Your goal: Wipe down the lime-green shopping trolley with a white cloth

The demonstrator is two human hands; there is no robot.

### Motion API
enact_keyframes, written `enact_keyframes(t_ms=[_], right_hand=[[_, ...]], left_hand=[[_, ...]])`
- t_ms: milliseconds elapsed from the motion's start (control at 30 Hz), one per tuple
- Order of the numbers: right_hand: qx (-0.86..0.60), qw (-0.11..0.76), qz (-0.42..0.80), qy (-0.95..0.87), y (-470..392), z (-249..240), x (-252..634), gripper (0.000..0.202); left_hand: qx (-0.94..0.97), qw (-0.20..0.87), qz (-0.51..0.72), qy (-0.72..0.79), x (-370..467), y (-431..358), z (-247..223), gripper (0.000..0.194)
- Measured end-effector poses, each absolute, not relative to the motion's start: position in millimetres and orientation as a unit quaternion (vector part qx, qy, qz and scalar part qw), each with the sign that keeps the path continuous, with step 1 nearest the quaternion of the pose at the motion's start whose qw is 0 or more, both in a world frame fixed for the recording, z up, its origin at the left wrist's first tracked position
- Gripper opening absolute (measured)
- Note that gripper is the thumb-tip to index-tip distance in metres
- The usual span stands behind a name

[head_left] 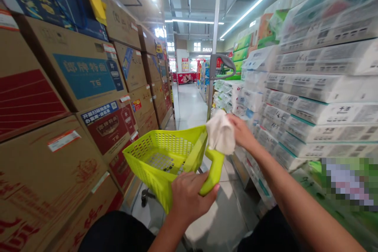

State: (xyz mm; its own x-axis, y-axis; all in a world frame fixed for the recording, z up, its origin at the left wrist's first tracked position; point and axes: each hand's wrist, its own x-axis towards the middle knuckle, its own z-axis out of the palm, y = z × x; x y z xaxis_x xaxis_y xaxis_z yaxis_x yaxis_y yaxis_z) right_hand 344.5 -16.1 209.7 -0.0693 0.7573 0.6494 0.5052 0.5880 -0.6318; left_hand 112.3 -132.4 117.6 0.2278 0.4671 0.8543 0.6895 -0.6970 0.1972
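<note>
1. Our left hand (193, 195) was curled around the low end of the green handle (217, 167), fingers mostly closed.
2. Our right hand (241, 130) was nearly closed, pinching a white cloth (221, 133) at one o'clock. The cloth seemed to cover the handle's top end.
3. To do it well, we felt we should grip tight with the left and press the cloth flat and snug.
4. The green basket (155, 179) tipped toward us at eleven o'clock.
5. Cardboard boxes (85, 71) rose at ten o'clock and tissue packs (313, 114) at two, so our elbows had little room.
6. A pole (217, 12) with a grey loop (226, 67) stood at twelve; we could have bumped it.
</note>
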Motion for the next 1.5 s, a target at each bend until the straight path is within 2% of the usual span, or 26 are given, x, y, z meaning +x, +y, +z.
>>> enact_keyframes(t_ms=[33,100,167,267,367,433,633,800,1000,1267,1367,1500], right_hand=[[-0.437,0.427,0.099,-0.785,-22.5,203.2,340.4,0.037],[-0.432,0.312,0.067,-0.843,-33.7,188.7,339.4,0.04],[-0.46,0.272,0.02,-0.845,-40.4,175.1,347.3,0.046],[-0.501,0.245,-0.042,-0.829,-43.7,160.9,362.9,0.053],[-0.506,0.235,-0.103,-0.823,-45.8,158.1,361.9,0.053],[-0.52,0.236,-0.129,-0.811,-47.3,162.8,349.6,0.051],[-0.6,0.168,-0.134,-0.77,-41.3,181.9,308.3,0.049],[-0.57,0.154,-0.113,-0.799,-39.0,182.5,285.2,0.049],[-0.519,0.149,-0.1,-0.835,-38.1,187.8,249.6,0.047],[-0.656,0.042,0.072,-0.75,-11.5,201.4,325.0,0.08],[-0.639,0.073,0.012,-0.765,-25.1,195.7,337.1,0.072],[-0.533,0.195,-0.105,-0.817,-51.9,177.9,308.6,0.052]], left_hand=[[-0.778,0.102,-0.499,-0.369,107.1,-131.0,117.3,0.021],[-0.78,0.078,-0.493,-0.378,96.0,-128.7,119.8,0.019],[-0.786,0.051,-0.455,-0.416,85.8,-127.6,128.5,0.019],[-0.798,0.026,-0.328,-0.505,77.7,-127.2,152.0,0.02],[-0.784,0.041,-0.194,-0.589,84.5,-122.7,174.5,0.03],[-0.767,0.057,-0.149,-0.621,94.9,-115.7,181.2,0.035],[-0.738,0.106,-0.149,-0.65,102.0,-83.8,166.1,0.066],[-0.748,0.145,-0.145,-0.632,85.3,-54.5,158.3,0.064],[-0.772,0.12,-0.118,-0.613,80.3,-32.7,169.9,0.062],[-0.788,0.098,-0.101,-0.599,72.3,-29.3,177.0,0.064],[-0.771,0.107,-0.104,-0.619,75.8,-29.6,175.1,0.059],[-0.76,0.125,-0.106,-0.629,85.2,-30.0,171.9,0.055]])
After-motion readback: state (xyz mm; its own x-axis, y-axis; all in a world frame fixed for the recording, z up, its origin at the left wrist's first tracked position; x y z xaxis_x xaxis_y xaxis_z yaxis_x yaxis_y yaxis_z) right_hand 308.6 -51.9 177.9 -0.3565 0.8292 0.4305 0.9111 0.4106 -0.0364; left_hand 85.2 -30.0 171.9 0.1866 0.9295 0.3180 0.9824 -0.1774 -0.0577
